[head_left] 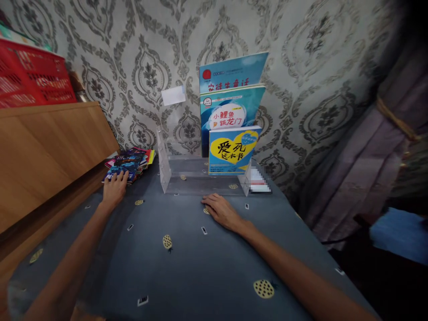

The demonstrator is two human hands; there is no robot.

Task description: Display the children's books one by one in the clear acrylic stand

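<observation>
My left hand reaches to the pile of books at the left. Its fingers are spread on the near edge of the top book, which has a dark blue cover; the thumb is hard to make out. My right hand lies palm down on the tablecloth, holding nothing, just in front of a clear tiered book stand. On the stand's right side, three books lean upright: a blue and yellow one in front, a teal one behind it, and a taller blue one at the back.
A blue-grey cloth with pineapple prints covers the table. A blurred, pixelated item lies right of the stand. At the left are a wooden cabinet and a red basket. A curtain hangs at the right.
</observation>
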